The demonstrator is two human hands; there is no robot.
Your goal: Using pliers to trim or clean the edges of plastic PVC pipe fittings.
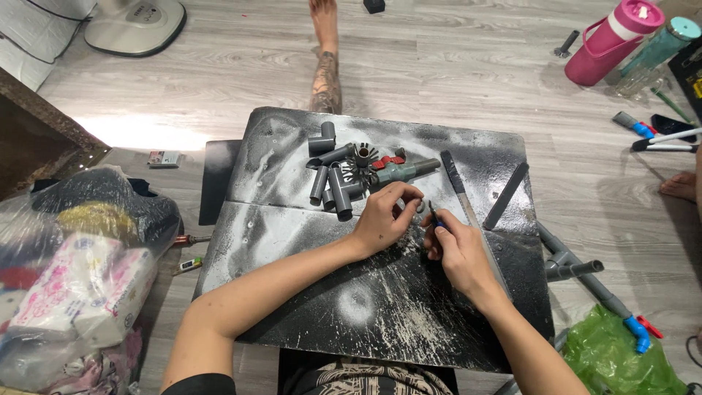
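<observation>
Between both hands' fingers point(411, 196), small grey fitting point(420, 207), pinched.

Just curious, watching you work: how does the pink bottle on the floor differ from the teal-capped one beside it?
The pink bottle is opaque, with a white band and a carry handle; the teal-capped bottle looks see-through and slimmer, with no handle that I can see. The pink one lies nearer the black board. Both lean on the wooden floor, away from both hands.
</observation>
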